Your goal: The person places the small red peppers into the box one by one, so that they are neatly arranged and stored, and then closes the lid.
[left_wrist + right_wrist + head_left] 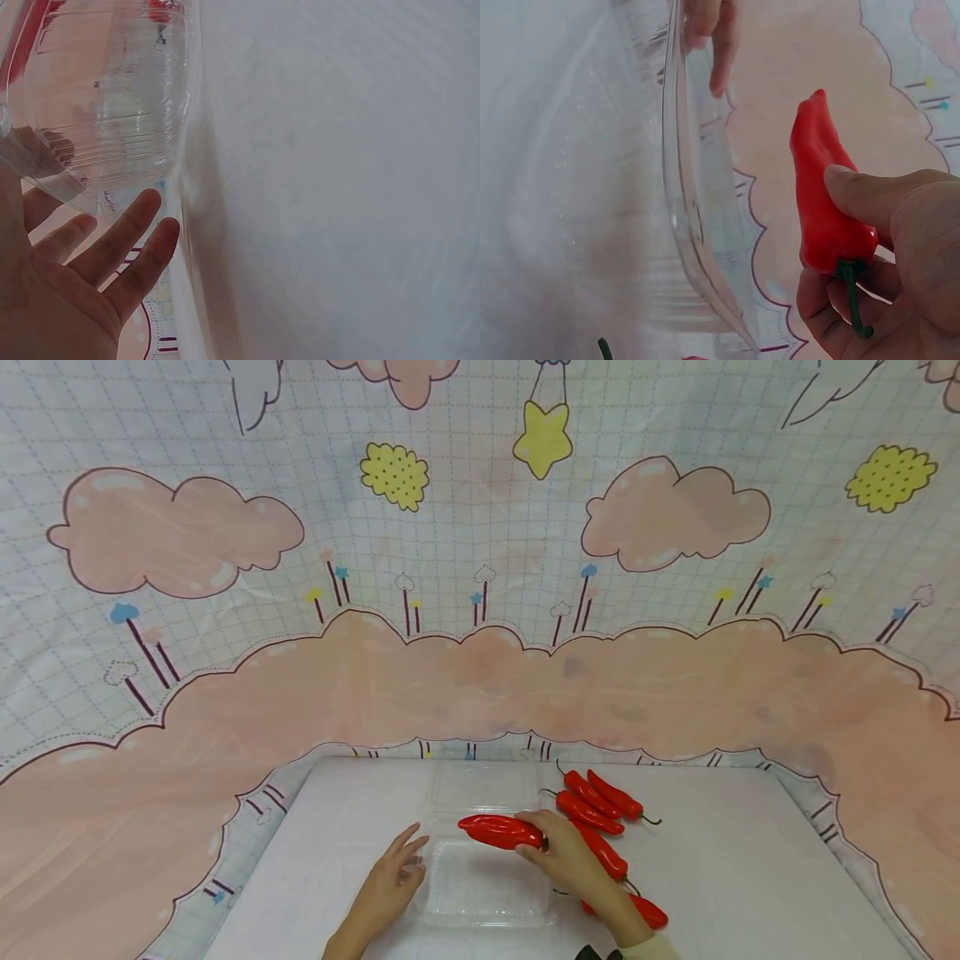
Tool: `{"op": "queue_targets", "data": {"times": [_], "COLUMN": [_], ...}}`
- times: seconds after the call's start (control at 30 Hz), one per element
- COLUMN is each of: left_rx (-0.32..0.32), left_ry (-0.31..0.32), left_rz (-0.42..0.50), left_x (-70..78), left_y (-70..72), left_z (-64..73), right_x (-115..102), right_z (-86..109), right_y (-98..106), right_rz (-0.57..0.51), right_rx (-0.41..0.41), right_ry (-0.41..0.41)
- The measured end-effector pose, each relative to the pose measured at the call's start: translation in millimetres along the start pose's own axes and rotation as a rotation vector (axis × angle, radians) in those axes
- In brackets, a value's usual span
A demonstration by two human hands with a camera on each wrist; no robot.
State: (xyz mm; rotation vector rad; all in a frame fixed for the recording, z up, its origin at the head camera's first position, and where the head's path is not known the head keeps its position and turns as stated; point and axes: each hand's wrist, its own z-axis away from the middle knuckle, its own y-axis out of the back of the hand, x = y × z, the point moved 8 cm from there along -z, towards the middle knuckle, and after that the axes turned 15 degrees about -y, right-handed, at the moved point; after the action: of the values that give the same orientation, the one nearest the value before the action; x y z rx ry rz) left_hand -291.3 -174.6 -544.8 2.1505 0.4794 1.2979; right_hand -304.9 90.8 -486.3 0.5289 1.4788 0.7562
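A glossy red chili pepper [821, 187] with a green stem is pinched near its stem end between the thumb and fingers of my right hand [558, 852]. In the head view this pepper [498, 832] is over a clear plastic box [487, 881], its tip pointing left. The box stands with its lid [486, 787] folded back on the far side. My left hand [386, 885] is at the box's left side, fingers spread and holding nothing. In the left wrist view its fingertips [142, 206] are right by the box's corner.
Several red chili peppers [600, 802] lie on the white table [750, 860] to the right of the box. Another pepper [648, 912] is partly hidden by my right forearm. Behind the table hangs a cloth printed with clouds [675, 518].
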Motion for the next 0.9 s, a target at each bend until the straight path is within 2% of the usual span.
{"op": "queue_targets", "data": {"times": [0.47, 0.73, 0.9], "left_rx": [-0.007, -0.012, -0.013], "left_ry": [-0.004, -0.015, 0.001], "left_rz": [0.002, -0.026, -0.02], "left_x": [-0.2, 1.3, -1.1], "left_y": [0.6, 0.5, -0.6], "left_z": [-1.4, -0.8, -0.4], "right_x": [-8.3, -13.9, -14.2], "right_z": [-13.6, -18.8, -20.9], "right_y": [-21.3, -31.2, -36.6], "right_rz": [-0.02, -0.019, -0.022], "right_rx": [-0.015, -0.001, 0.02], "right_ry": [0.015, -0.011, -0.028]}}
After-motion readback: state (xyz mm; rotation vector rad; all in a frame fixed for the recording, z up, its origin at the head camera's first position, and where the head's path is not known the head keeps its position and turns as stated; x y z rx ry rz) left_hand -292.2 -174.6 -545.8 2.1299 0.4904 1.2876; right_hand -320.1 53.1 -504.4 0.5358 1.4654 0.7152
